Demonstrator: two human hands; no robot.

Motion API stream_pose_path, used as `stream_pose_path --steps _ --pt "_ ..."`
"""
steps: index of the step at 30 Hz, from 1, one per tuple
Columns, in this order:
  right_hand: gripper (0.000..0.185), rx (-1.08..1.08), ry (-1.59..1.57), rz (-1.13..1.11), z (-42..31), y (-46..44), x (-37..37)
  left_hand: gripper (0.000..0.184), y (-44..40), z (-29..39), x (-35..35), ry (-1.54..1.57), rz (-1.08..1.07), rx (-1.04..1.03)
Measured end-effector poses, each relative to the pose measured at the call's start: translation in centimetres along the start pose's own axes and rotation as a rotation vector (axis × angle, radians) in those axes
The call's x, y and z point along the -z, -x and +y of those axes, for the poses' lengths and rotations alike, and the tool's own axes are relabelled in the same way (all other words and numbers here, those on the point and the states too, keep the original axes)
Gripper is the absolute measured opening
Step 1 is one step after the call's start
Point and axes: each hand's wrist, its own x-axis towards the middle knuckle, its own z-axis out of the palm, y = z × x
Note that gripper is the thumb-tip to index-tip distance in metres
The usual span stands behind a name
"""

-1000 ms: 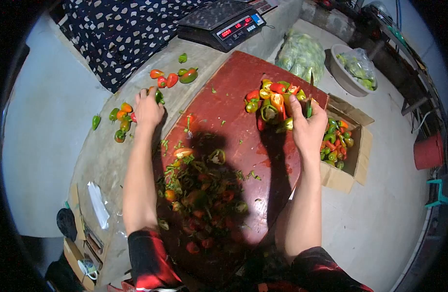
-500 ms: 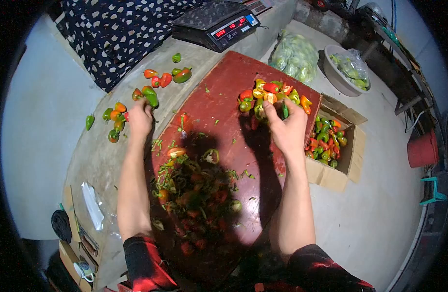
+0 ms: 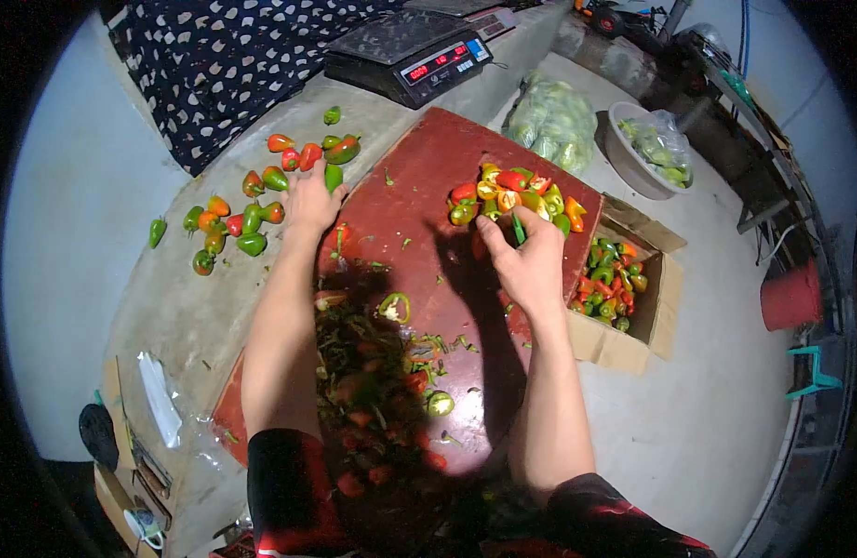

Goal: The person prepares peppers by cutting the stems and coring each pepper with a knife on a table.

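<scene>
My left hand reaches onto the concrete ledge with its fingers spread. Its fingertips are beside a red pepper, and a green pepper is by its thumb. More red, orange and green peppers lie left of the hand. Over the red tabletop, my right hand is closed around a slim green object, perhaps a handle; its far end is hidden. Just beyond that hand sits a pile of cut peppers, some showing pale insides.
A cardboard box of peppers stands right of the tabletop. Behind are a digital scale, a bag of green vegetables and a grey basin. Trimmings and a cut pepper ring lie on the tabletop, partly in shadow.
My left hand has moved right along the ledge, away from the peppers it was over, uncovering several. My right hand stays near the cut pile with the green object. The view has shifted slightly.
</scene>
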Motion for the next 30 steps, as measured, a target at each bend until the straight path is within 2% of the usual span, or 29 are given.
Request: stream_pose_path --steps 2,4,5,7,8,10,12,16,19,21,25,27,28,30 --pt "0.027 0.050 0.015 0.013 0.4 0.0 -0.2 0.058 -0.6 0.5 -1.6 -0.013 0.004 0.001" --pt "0.028 0.061 0.030 0.019 0.5 0.0 -0.2 0.059 -0.7 0.4 -2.4 0.162 0.158 -0.106" --pt "0.028 0.036 0.018 0.004 0.3 0.0 -0.1 0.059 -0.6 0.3 -2.8 0.160 0.160 -0.106" --pt "0.028 0.005 -0.009 -0.013 -0.4 0.1 0.1 0.042 1.3 1.2 -1.4 1.023 -0.010 0.069" --pt "0.029 -0.022 -0.016 -0.040 -1.1 0.1 0.2 0.042 2.3 1.1 -0.6 1.010 -0.008 0.071" --pt "0.030 -0.046 -0.036 -0.081 -1.8 0.7 -0.5 0.033 4.8 0.3 0.8 1.946 -0.368 0.295" --pt "0.033 -0.007 -0.052 -0.219 -1.7 1.5 -1.9 0.042 7.7 -0.6 1.9 2.111 -0.543 0.213" --pt "0.030 0.074 0.064 -0.436 -3.6 3.9 -4.7 0.039 15.9 0.4 5.2 1.948 -0.335 0.331" --pt "0.019 0.304 0.115 -0.521 -4.2 6.4 -6.9 0.036 21.1 -0.1 6.6 1.911 -0.272 0.571" --pt "0.018 0.392 0.130 -0.587 -4.8 7.9 -7.7 0.036 24.8 1.5 11.1 1.778 -0.031 0.903" --pt "0.021 0.662 0.055 -0.685 -5.8 11.2 -9.0 0.033 29.6 -1.0 10.5 1.848 0.059 1.096" --pt "0.029 0.766 0.014 -0.717 -6.7 12.7 -9.0 0.034 30.7 -1.0 11.1 1.715 0.045 0.784" --pt "0.029 0.774 0.021 -0.732 -6.7 13.3 -9.2 0.034 31.0 -1.5 10.8 1.727 0.055 0.795" --pt "0.030 0.777 0.058 -0.664 -6.3 14.1 -9.9 0.037 31.1 -2.2 10.1 1.589 -0.003 0.457"
